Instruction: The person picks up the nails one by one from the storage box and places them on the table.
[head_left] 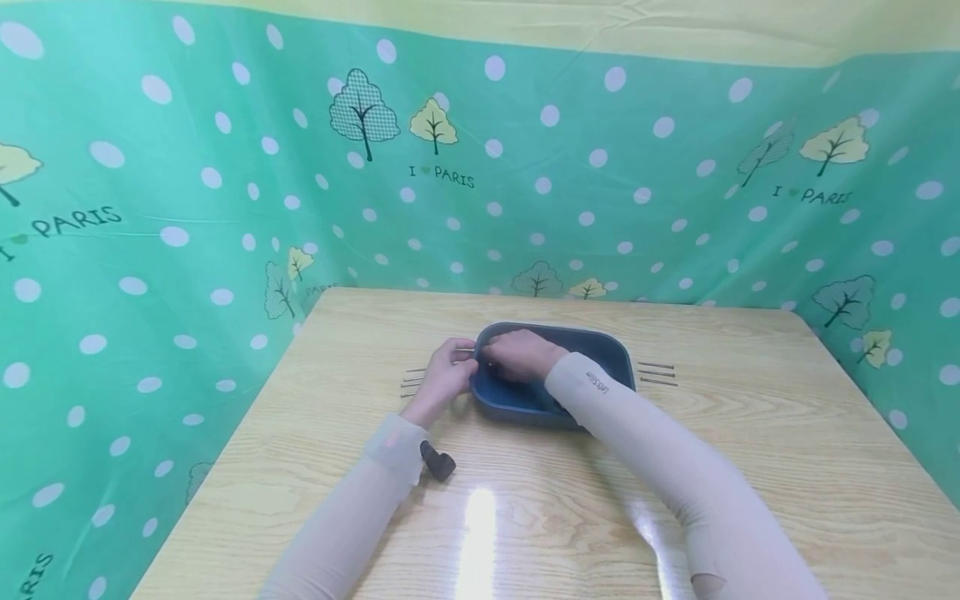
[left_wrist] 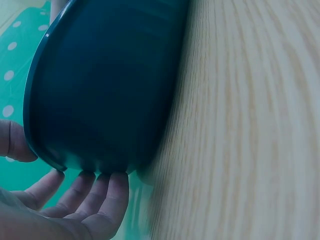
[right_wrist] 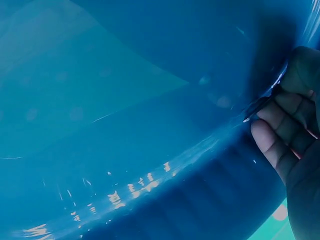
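Note:
A dark blue plastic tub (head_left: pixel 558 417) with rounded corners stands on the wooden table. My left hand (head_left: pixel 448 375) holds its left end. In the left wrist view the fingertips (left_wrist: pixel 116 187) press the tub's outer wall, and the thumb is up at the rim. My right hand (head_left: pixel 522 354) reaches down inside the tub at the left end. Seen from the right wrist, its thumb and fingers pinch a thin dark nail (right_wrist: pixel 257 106) close to the tub's inner wall; most of the nail is hidden by the fingers.
Several nails (head_left: pixel 411 386) lie in a row left of the tub, partly behind my left wrist. More nails (head_left: pixel 657 373) lie just right of it. A green dotted curtain (head_left: pixel 510 208) hangs behind and beside the table (head_left: pixel 750 467). A black strap end hangs from my left wrist.

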